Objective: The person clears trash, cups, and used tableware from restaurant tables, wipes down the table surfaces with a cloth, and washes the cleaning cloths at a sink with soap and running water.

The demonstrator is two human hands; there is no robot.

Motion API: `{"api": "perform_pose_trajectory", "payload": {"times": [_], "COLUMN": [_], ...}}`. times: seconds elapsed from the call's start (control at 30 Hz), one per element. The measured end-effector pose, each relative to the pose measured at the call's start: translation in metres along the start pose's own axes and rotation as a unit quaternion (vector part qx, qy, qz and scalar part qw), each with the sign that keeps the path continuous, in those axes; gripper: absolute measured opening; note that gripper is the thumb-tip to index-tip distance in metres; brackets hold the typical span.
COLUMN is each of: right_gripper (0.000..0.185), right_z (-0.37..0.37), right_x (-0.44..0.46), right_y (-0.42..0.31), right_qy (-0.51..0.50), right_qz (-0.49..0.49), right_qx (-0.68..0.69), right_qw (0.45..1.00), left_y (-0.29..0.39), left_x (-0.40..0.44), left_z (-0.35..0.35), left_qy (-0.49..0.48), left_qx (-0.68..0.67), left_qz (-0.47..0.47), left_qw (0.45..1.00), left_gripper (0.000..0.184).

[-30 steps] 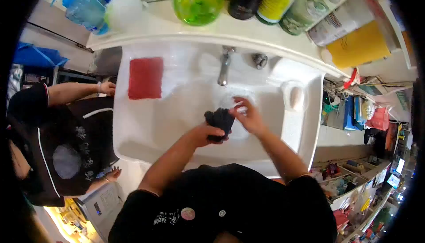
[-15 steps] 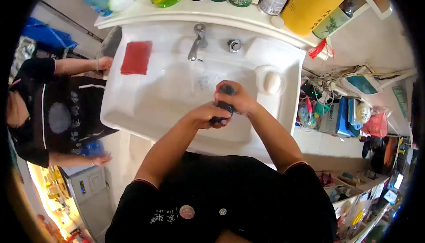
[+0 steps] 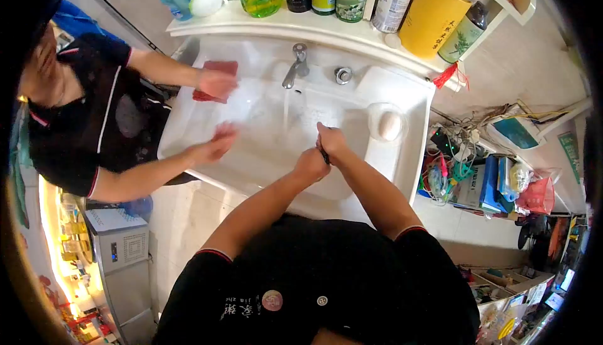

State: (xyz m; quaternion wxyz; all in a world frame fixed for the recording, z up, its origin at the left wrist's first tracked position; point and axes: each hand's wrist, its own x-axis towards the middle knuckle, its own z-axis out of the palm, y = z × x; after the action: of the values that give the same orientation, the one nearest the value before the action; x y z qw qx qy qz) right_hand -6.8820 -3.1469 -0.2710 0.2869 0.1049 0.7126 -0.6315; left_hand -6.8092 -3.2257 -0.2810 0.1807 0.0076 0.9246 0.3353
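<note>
Over the white sink, my left hand is closed round a dark cloth, of which only a narrow strip shows. My right hand is closed on the same cloth, touching the left one. The chrome faucet stands beyond my hands, with a thin stream of water below its spout. To the right of my hands a pale bar of soap lies in a clear dish. A red cloth lies at the sink's far left, partly covered by another person's hand.
Another person leans in from the left, both hands over the sink's left side. Bottles and a yellow container line the shelf behind the sink. Cables and folders are on the right.
My hands have closed tighter round the dark cloth, which shows much less. The other person has moved closer and reached over the sink. Water now runs from the faucet.
</note>
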Motion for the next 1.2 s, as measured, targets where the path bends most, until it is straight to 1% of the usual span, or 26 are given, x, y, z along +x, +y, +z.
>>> {"api": "perform_pose_trajectory", "payload": {"times": [0.07,0.1,0.17,0.2,0.23,0.3,0.37,0.4,0.43,0.5,0.57,0.6,0.63,0.67,0.73,0.77,0.8,0.83,0.87,0.93,0.97,1.03,1.1,1.13,1.17,1.2], "right_gripper": [0.044,0.044,0.047,0.047,0.047,0.046,0.045,0.043,0.042,0.036,0.031,0.022,0.014,0.011,0.019,0.024,0.027,0.026,0.026,0.017,0.015,0.016,0.016,0.017,0.017,0.017], "right_z": [-0.003,-0.009,-0.018,-0.019,-0.022,-0.027,-0.035,-0.035,-0.036,-0.038,-0.043,-0.05,-0.054,-0.053,-0.046,-0.048,-0.045,-0.039,-0.036,-0.017,-0.029,-0.017,-0.013,-0.012,-0.01,-0.015], "right_x": [0.005,0.003,-0.004,-0.017,-0.033,-0.045,-0.042,-0.022,-0.009,-0.013,-0.013,-0.006,-0.009,-0.012,-0.019,-0.016,0.007,-0.002,-0.007,0.084,-0.001,0.026,0.02,0.028,0.038,0.021], "right_y": [0.012,0.016,0.026,0.025,0.017,0.01,0.022,0.041,0.054,0.063,0.081,0.097,0.093,0.088,0.072,0.084,0.12,0.101,0.108,0.208,0.11,0.127,0.126,0.134,0.142,0.122], "right_qy": [-0.058,-0.059,-0.202,-0.19,-0.177,-0.166,-0.142,-0.087,-0.031,-0.019,-0.01,-0.05,-0.08,-0.112,-0.125,-0.107,-0.103,-0.114,-0.061,-0.113,-0.095,-0.102,-0.002,0.005,0.013,-0.022], "right_qz": [0.084,0.082,0.127,0.14,0.152,0.146,0.144,0.138,0.13,0.122,0.115,-0.123,-0.342,-0.249,-0.168,-0.182,-0.263,-0.142,-0.222,-0.241,-0.195,-0.236,-0.316,-0.36,-0.404,-0.341], "right_qx": [0.112,0.112,0.31,0.358,0.404,0.397,0.388,0.33,0.27,0.241,0.208,-0.095,-0.385,-0.423,-0.448,-0.439,-0.378,-0.44,-0.402,-0.4,-0.341,-0.424,-0.46,-0.447,-0.434,-0.423], "right_qw": [0.988,0.989,0.921,0.903,0.884,0.891,0.899,0.93,0.953,0.963,0.971,0.987,0.854,0.864,0.869,0.873,0.882,0.879,0.886,0.877,0.915,0.868,0.83,0.819,0.805,0.839], "left_y": [-0.001,-0.002,-0.007,-0.007,-0.001,0.016,0.0,-0.006,-0.005,-0.003,-0.017,-0.022,-0.024,-0.026,-0.02,-0.012,-0.007,-0.011,-0.005,0.005,-0.006,-0.036,-0.052,-0.058,-0.066,-0.078], "left_x": [-0.01,-0.014,-0.021,-0.029,-0.036,-0.051,-0.052,-0.05,-0.051,-0.054,-0.042,-0.04,-0.043,-0.047,-0.05,-0.053,-0.053,-0.05,-0.056,-0.066,-0.06,-0.042,-0.032,-0.031,-0.027,-0.021], "left_z": [0.011,0.018,0.023,0.019,0.008,-0.006,0.006,0.009,0.006,-0.002,0.0,0.003,0.004,0.006,0.008,0.005,0.0,-0.001,-0.002,-0.008,-0.005,0.006,0.01,0.01,0.012,0.014], "left_qy": [0.125,0.127,0.156,0.167,0.175,0.063,0.073,0.083,0.084,0.087,0.074,0.059,0.061,0.084,0.131,0.155,0.119,0.088,0.114,0.099,0.086,0.041,0.005,-0.011,-0.019,-0.023], "left_qx": [0.03,0.031,0.017,-0.019,-0.008,-0.017,-0.008,-0.002,0.002,-0.113,-0.095,-0.082,-0.08,-0.109,-0.129,-0.12,-0.107,-0.043,-0.052,-0.061,-0.042,0.016,0.034,0.03,0.015,-0.001], "left_qz": [0.058,0.058,0.022,0.025,0.028,-0.03,-0.034,-0.042,-0.032,-0.079,-0.091,-0.111,-0.106,-0.087,-0.052,-0.037,-0.053,-0.064,-0.037,-0.006,0.018,0.058,0.122,0.163,0.131,0.097], "left_qw": [0.99,0.99,0.987,0.985,0.984,0.997,0.997,0.996,0.996,0.987,0.989,0.989,0.989,0.987,0.982,0.98,0.986,0.993,0.991,0.993,0.995,0.997,0.992,0.986,0.991,0.995], "left_gripper": [0.016,0.016,0.016,0.019,0.019,0.027,0.033,0.039,0.039,0.05,0.053,0.056,0.056,0.056,0.055,0.054,0.058,0.055,0.049,0.051,0.051,0.053,0.055,0.055,0.047,0.039]}}
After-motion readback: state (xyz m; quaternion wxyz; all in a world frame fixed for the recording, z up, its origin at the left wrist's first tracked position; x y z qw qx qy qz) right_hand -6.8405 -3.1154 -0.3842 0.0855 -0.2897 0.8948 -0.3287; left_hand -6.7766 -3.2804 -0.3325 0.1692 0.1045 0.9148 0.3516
